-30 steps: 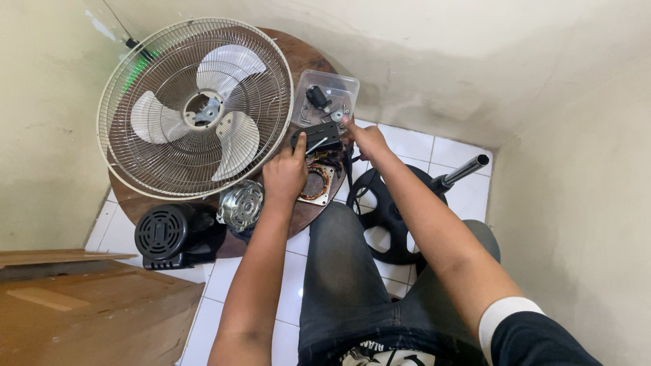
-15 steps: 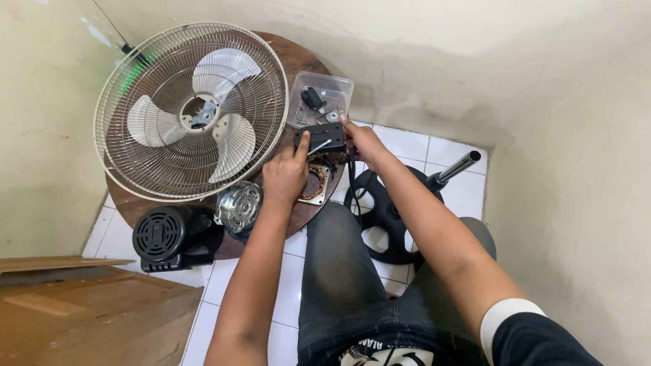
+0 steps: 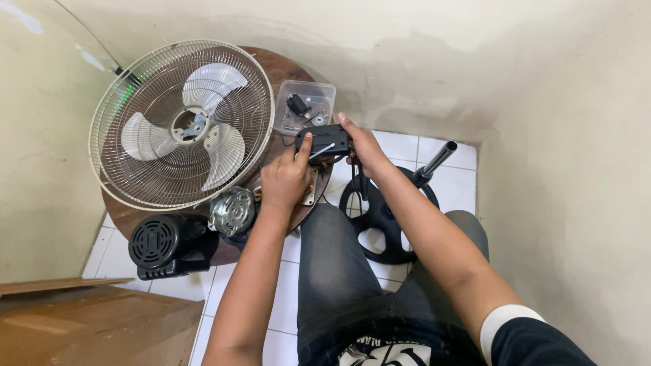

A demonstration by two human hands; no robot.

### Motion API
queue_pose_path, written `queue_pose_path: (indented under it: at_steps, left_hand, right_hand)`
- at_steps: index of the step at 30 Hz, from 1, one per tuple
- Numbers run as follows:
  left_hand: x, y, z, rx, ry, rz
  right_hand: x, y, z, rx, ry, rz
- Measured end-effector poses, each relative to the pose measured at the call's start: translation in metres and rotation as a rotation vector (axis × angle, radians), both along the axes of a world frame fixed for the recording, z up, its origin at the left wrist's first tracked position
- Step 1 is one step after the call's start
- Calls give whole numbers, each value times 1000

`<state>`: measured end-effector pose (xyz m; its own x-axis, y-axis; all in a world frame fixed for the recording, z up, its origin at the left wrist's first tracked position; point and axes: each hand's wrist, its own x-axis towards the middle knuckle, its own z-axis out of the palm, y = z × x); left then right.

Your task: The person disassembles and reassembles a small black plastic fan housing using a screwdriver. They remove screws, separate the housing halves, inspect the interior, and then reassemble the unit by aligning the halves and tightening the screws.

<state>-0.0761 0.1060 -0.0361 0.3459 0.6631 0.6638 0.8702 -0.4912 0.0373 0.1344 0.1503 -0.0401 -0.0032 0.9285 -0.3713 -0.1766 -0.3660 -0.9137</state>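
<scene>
Both hands hold a small black box over the round table edge.

Left hand (image 3: 286,181) and right hand (image 3: 363,144) pinch the black box (image 3: 321,141) from either side, fingers curled shut on it, index on top to steady it. It sits just above the table (image 3: 281,71), beside the clear parts tray (image 3: 305,107); fan guard (image 3: 182,123) lies flat out of the way.

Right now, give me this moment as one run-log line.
left hand: gripping black plastic switch box | right hand: gripping same box | box: above round wooden table | nearby: clear plastic parts tray
</scene>
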Motion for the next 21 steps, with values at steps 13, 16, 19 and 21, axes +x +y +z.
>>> queue_pose_path:
  at_steps: [13,16,19,21]
  left_hand:
    - [48,-76,22,-47,-125,-116]
    - [58,-104,29,-140,-210,-135]
    - [70,-124,38,-287,-250,-101]
    - [77,-139,44,-316,-321,-127]
  right_hand:
    - [43,-96,14,107,211,-253]
    - [55,-117,9,165,238,-280]
    - [68,-134,-1,251,224,-283]
    - [76,-143,-6,275,232,-294]
